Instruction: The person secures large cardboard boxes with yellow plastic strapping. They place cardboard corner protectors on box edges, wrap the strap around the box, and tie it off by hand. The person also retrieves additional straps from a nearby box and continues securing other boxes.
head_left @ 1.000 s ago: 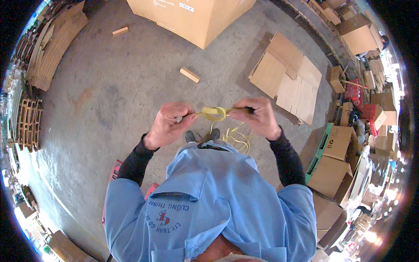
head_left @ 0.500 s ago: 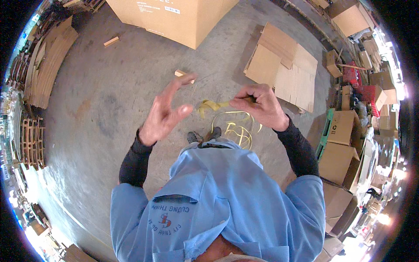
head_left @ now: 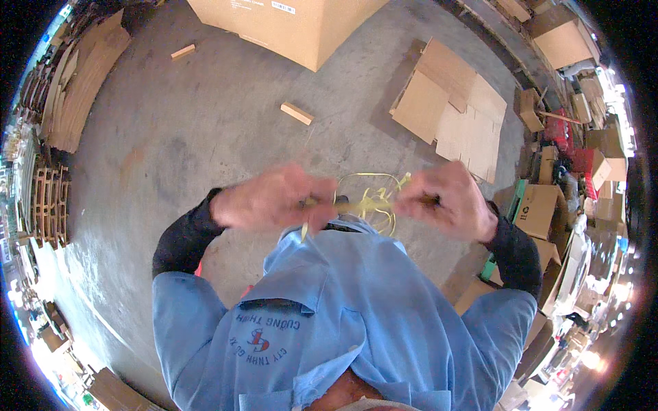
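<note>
A thin yellow strap (head_left: 367,205) stretches between my two hands in front of my waist. My left hand (head_left: 274,198), smeared by motion, is closed on one part of it, and a short end dangles below the fingers. The fingers of my right hand (head_left: 445,200) pinch the strap on the other side, curled with the thumb. More loops of yellow strap show behind and between the hands, low near my feet; how they join the held part is hard to make out.
A large cardboard box (head_left: 295,34) stands ahead. Two small wooden blocks, one nearer (head_left: 297,114) and one farther left (head_left: 183,52), lie on the concrete floor. Flattened cardboard (head_left: 469,140) lies right. Wooden pallets (head_left: 51,205) line the left; cardboard boxes (head_left: 538,209) crowd the right side.
My left hand has come down from its raised, spread position and closed on the strap. My right hand has moved right and nearer my body, drawing the strap out between them.
</note>
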Demonstrator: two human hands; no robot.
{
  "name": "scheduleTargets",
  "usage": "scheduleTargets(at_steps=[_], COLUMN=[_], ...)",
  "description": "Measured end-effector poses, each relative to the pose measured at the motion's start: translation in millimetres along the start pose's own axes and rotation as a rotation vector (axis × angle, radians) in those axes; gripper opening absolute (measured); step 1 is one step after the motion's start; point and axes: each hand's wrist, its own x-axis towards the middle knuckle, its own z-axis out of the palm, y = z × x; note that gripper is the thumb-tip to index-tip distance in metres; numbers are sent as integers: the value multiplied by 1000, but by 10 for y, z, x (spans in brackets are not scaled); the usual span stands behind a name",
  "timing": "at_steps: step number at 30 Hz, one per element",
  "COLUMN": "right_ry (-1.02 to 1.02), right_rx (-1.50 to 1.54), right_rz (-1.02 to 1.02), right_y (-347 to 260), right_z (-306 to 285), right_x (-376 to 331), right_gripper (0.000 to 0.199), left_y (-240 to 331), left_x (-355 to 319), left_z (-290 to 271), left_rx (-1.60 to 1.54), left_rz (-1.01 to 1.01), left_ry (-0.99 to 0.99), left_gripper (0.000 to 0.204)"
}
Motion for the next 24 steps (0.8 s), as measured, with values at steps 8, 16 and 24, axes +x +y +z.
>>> scheduleTargets(at_steps=[8,16,24], right_ry=[0,248,301], right_rx=[-54,-227,325], right_rz=[70,-75,-72], right_y=[-103,988,-80], right_z=[-67,490,297], right_x=[47,820,2046], right_gripper=[11,19,21], left_y=[16,-346,-839], left_x=[-530,-1006,-388], left_z=[48,-342,-1002], left_rx=[-125,-674,-831], left_rz=[212,703,531], left_ry=[271,941,1386], left_gripper=[21,38,55])
